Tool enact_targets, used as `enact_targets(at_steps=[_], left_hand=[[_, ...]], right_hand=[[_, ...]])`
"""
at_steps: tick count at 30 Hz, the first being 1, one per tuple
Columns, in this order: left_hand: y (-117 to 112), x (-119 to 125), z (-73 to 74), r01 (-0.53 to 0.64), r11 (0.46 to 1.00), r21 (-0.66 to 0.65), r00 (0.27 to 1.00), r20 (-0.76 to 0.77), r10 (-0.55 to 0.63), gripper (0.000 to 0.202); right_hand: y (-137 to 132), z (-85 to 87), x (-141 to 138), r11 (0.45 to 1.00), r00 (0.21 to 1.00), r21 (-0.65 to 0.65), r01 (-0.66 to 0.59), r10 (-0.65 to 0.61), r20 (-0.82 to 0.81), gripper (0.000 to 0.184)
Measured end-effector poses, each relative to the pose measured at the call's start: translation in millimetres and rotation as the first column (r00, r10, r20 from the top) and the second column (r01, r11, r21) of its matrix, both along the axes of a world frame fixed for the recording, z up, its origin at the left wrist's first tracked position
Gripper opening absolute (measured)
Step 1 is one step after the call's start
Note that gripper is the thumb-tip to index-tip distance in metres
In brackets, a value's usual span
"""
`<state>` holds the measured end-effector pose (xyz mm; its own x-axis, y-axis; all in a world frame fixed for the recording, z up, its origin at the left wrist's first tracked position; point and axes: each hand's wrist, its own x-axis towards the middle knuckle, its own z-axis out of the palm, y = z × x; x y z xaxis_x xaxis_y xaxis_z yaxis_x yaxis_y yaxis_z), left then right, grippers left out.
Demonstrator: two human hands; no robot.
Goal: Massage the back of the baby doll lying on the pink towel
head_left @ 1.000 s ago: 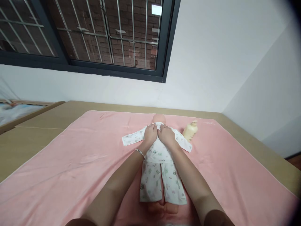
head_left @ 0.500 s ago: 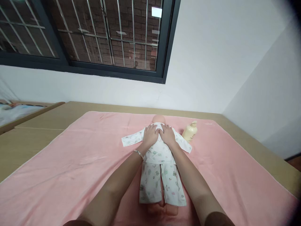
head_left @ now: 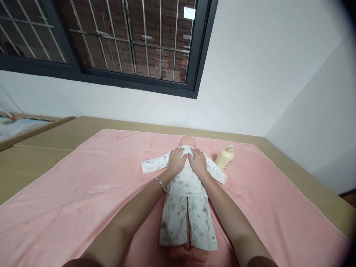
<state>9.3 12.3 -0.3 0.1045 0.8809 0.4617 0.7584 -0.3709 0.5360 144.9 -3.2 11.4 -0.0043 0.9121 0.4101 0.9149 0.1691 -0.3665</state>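
Note:
A baby doll (head_left: 187, 185) in a white patterned top and trousers lies stretched out in the middle of a pink blanket (head_left: 111, 163). Its bald head points to the far wall, and its feet show below the trouser legs. My left hand (head_left: 176, 160) rests flat on the left side of the doll's upper body, a silver bangle on that wrist. On the right side lies my right hand (head_left: 198, 160), fingers stretched out, with the two thumbs close together at the middle. Both sleeves of the top spread out sideways. Whether the doll lies face up or face down, I cannot tell.
A pale yellow pump bottle (head_left: 225, 157) leans to the right on the blanket, close beside the doll's right-hand sleeve. The wooden table (head_left: 91, 122) borders the blanket. Behind it are a white wall and a dark-framed window (head_left: 139, 79) with metal bars.
The view has shifted slightly. Both hands stay flat on the doll's upper body, and their place on it looks almost the same.

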Motion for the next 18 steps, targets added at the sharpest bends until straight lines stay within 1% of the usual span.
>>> enact_targets(at_steps=[6, 9, 11, 13, 15, 18], left_hand=[[-3, -1, -6.0, -0.046, 0.995, 0.087, 0.995, 0.097, 0.037, 0.03], [-5, -1, -7.2, -0.092, 0.99, 0.109, 0.99, 0.114, 0.079, 0.03], [-3, -1, -7.2, -0.094, 0.989, 0.113, 0.992, 0.093, 0.083, 0.031], [0, -1, -7.2, -0.052, 0.993, 0.105, 0.998, 0.036, 0.049, 0.033], [3, -1, -8.1, -0.016, 0.996, 0.084, 0.999, -0.029, 0.019, 0.036], [7, -1, -10.6, -0.013, 0.998, 0.057, 0.995, -0.094, 0.018, 0.041]], right_hand=[[-10, -0.5, -2, 0.994, 0.999, 0.099, 0.042, -0.041, -0.005, 0.041], [-13, -2.6, -1, 0.992, 0.998, 0.108, 0.06, -0.058, -0.029, 0.039], [-13, -2.6, -1, 0.994, 0.998, 0.091, 0.059, -0.056, -0.036, 0.04], [-11, -1.0, 1, 0.997, 0.999, 0.073, 0.035, -0.034, -0.024, 0.042], [-9, 1.5, 3, 0.999, 1.0, 0.052, -0.007, 0.007, 0.006, 0.044], [-4, 3.9, 7, 0.997, 0.996, 0.003, -0.074, 0.073, 0.049, 0.047]])
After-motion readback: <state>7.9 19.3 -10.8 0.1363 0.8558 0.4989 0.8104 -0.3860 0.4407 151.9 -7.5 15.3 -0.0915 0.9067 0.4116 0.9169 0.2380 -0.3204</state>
